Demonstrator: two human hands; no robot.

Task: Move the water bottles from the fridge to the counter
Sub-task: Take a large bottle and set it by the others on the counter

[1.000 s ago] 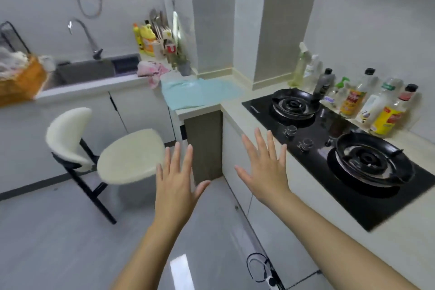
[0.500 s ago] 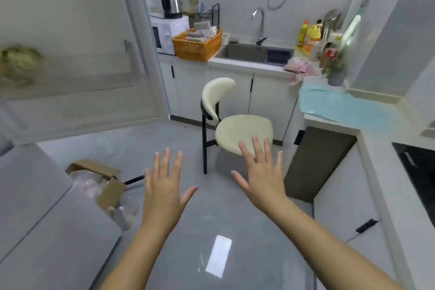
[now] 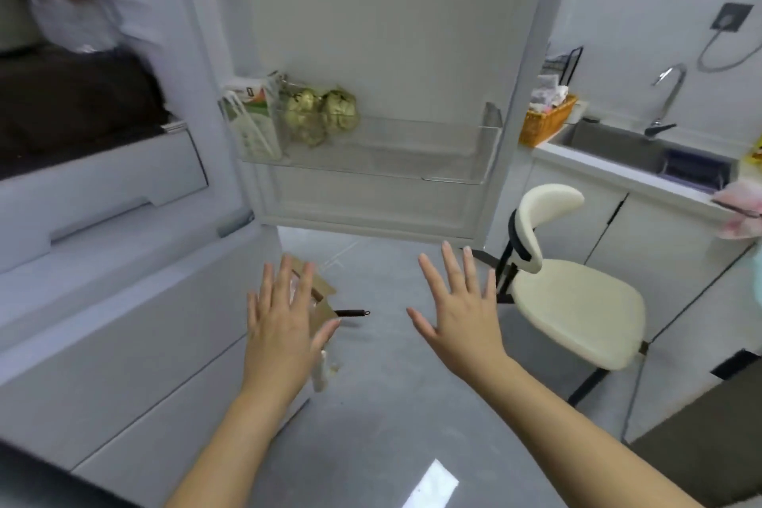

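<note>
The white fridge (image 3: 103, 268) stands at the left, its upper door (image 3: 383, 33) swung wide. The door's clear shelf (image 3: 412, 153) holds a carton (image 3: 253, 120) and a bag of greenish items (image 3: 319, 113). I cannot make out any water bottle; the fridge interior at the upper left is dark and blurred. My left hand (image 3: 282, 326) and my right hand (image 3: 457, 313) are raised in front of me above the floor, fingers spread, holding nothing. The counter (image 3: 618, 173) with the sink runs along the right.
A cream chair (image 3: 573, 301) stands on the floor right of my right hand. A cardboard box (image 3: 319, 301) lies on the floor behind my left hand. An orange basket (image 3: 544, 122) sits on the counter, with a tap (image 3: 666, 103) over the sink.
My view has swung left from the stove, past the chair and sink, to the fridge with its door wide. Both hands stay raised with fingers spread.
</note>
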